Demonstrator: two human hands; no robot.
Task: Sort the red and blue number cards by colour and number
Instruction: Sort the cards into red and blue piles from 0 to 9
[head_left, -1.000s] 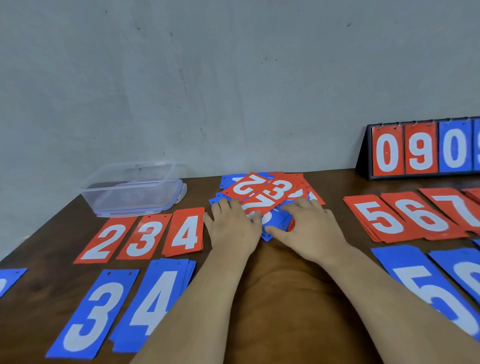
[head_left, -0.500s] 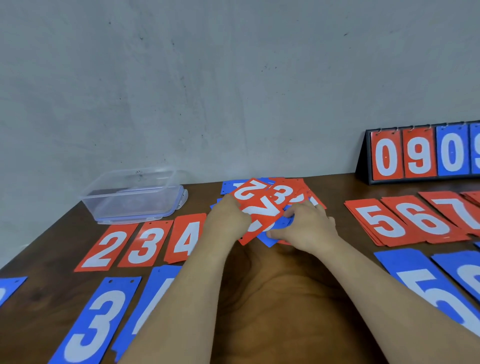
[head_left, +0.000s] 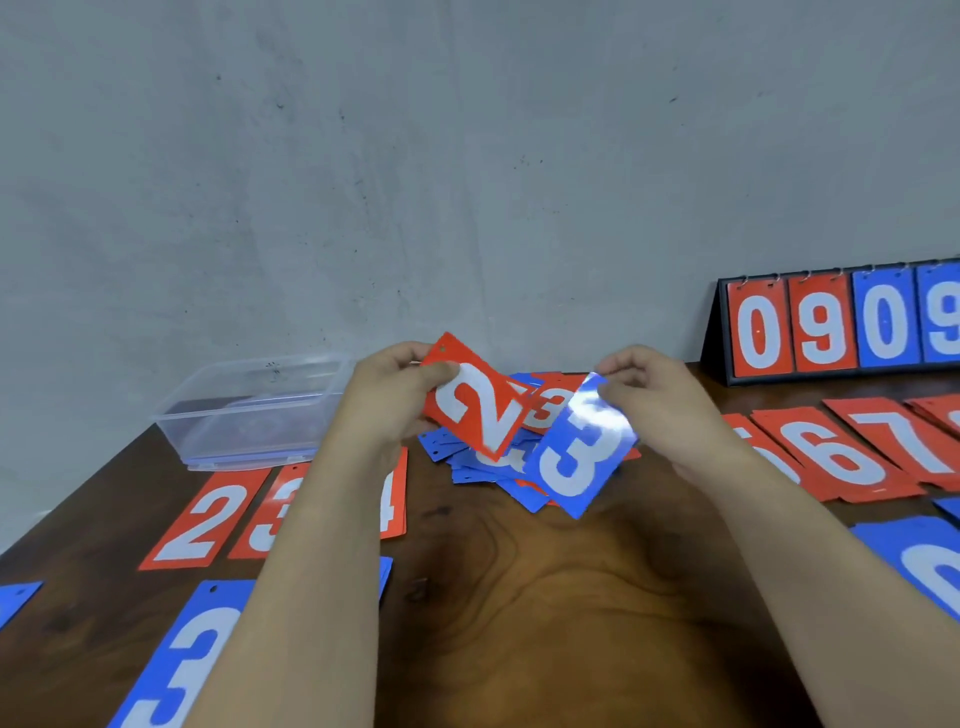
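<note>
Red 2 card (head_left: 475, 410): up off the table, tilted, above the unsorted pile (head_left: 467, 460). Left hand (head_left: 389, 400) clamps its upper left end, thumb on the face, fingers behind.
Blue 3 card (head_left: 576, 452): in the air just right of the red 2, lower end hanging over the pile's near edge. Right hand (head_left: 660, 400) pinches its top corner between thumb and fingertips.
Grip state: both hands closed on one card each, nothing spare.
Pile: red and blue mixed, fanned and overlapping, mid-table toward the wall.
Left rows: red 2 stack (head_left: 200, 519), red 3 stack (head_left: 267, 519) and red 4 stack (head_left: 393, 499) face up, with the left forearm across the last two. Blue 3 stack (head_left: 176, 660) sits nearer the table edge.
Right rows: red 6 stack (head_left: 841, 452), red 7 stack (head_left: 904, 436). Blue stacks (head_left: 919, 566) lie nearer, cut off by the frame.
Handling (my read): thin, light, glossy plastic. Glare and a slight bow on the blue 3 suggest it flexes but springs back. Not fragile. Slick face on slick face, so stacks will skate.
Where to hold: corner or short end, thumb on the face, as now. Flat on the table (head_left: 545, 597) there's no edge to get under, so slide one off the pile or lift a corner first.
Likely targets: red 2 onto the red 2 stack, blue 3 onto the blue 3 stack, both to the left.
Risks: two cards sticking together, or a forearm sweeping the sorted rows.
Also there: clear tub (head_left: 249, 410) back left, flip scoreboard (head_left: 841, 322) back right.
</note>
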